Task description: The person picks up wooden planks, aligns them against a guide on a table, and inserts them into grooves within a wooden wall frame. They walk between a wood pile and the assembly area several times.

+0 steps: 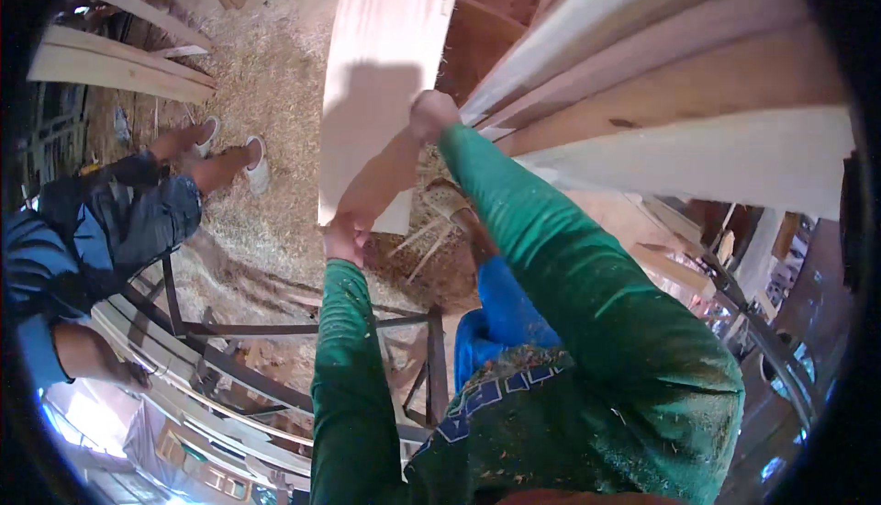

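No packages, labels, signs or screens are visible in the head view; no printed or written surface of that kind can be made out anywhere, including the dim, distorted margins at the rim of the picture, where detail is too blurred to judge.
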{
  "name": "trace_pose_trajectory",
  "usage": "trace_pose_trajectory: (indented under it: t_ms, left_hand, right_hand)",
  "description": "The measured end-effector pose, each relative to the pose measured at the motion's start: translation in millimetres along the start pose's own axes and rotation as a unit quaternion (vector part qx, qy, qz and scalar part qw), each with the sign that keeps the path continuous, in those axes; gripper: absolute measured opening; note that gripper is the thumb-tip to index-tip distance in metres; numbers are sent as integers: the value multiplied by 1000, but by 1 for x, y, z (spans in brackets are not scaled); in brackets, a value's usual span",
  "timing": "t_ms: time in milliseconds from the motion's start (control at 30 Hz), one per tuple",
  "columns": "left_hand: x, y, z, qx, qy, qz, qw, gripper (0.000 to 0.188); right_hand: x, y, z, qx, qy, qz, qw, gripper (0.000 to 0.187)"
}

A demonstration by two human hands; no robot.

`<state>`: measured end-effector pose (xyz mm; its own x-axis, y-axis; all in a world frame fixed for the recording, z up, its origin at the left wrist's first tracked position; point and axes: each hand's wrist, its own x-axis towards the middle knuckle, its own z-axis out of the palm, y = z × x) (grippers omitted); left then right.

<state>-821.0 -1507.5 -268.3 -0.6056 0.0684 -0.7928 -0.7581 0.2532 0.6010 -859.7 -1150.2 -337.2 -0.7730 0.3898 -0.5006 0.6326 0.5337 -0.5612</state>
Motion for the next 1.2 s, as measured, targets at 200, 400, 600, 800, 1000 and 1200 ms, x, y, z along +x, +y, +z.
trace_pose_trajectory:
  t_ms: [200, 400, 600, 800, 1000, 1200]
  left_hand:
    - [17, 28, -6, 578, 104, 258, 767, 50]
    - [3, 88, 28, 323, 1, 186, 928, 57]
    - [-9, 103, 18, 429, 22, 115, 896, 61]
    - [0, 85, 9, 363, -15, 179, 914, 61]
    - [0, 77, 0, 455, 34, 160, 875, 75]
    - [12, 89, 17, 378, 30, 195, 905, 53]
  right_hand:
    - [-25, 22, 51, -14, 22, -60, 998, 28]
    - [-168, 5, 97, 178, -207, 34, 962, 44]
    - [-216, -50, 105, 76, -94, -91, 988, 43]
    - [-218, -74, 90, -42, -234, 33, 971, 54]
    - [-228, -73, 93, -9, -226, -32, 974, 35]
    - [-210, -67, 94, 91, -143, 85, 982, 34]
